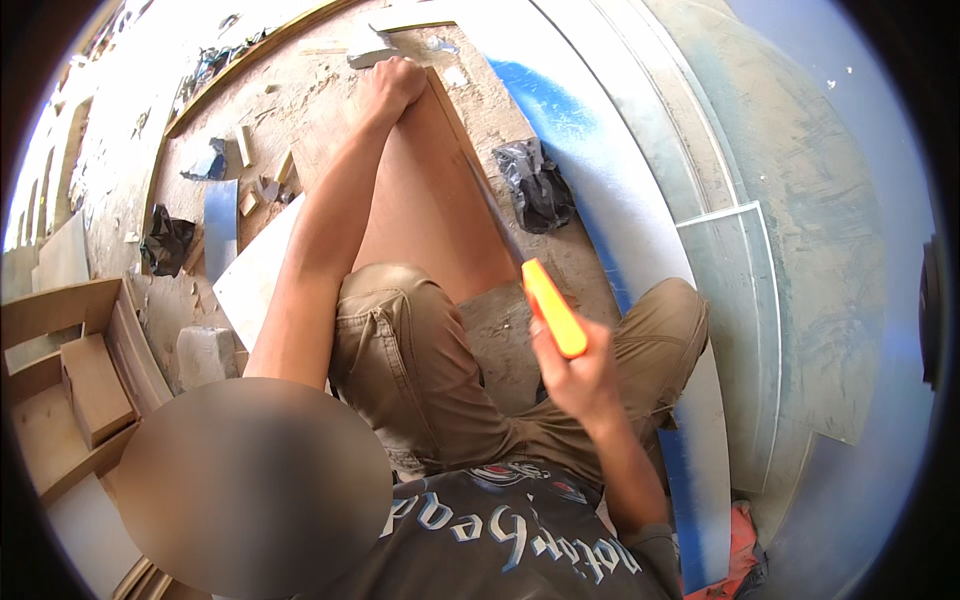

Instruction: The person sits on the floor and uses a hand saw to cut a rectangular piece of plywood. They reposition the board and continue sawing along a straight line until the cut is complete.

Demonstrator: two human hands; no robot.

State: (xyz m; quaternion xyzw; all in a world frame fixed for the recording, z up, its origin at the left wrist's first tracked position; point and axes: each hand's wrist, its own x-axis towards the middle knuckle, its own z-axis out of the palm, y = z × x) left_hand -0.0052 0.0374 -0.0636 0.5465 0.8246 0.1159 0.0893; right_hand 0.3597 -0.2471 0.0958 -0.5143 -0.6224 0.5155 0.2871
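Note:
A brown wooden board (425, 205) lies in front of my legs, a narrow strip running along its right edge. My left hand (393, 87) is closed on the board's far end, and that forearm stretches over it. In front of my body, my right hand (578, 375) grips an orange-yellow tool (552, 308). Its long bright handle points up toward the near right corner of the board. Whether a blade extends from it, I cannot make out. Beyond my left hand is a grey, flat-sided piece (371, 46).
Scraps litter the dusty floor, with a black plastic bag (533, 185) right of the board and another dark bag (168, 240) at left. Large glass panes (725, 330) lie at right beside a white-and-blue sheet (640, 190). A wooden box frame (130, 335) stands at lower left.

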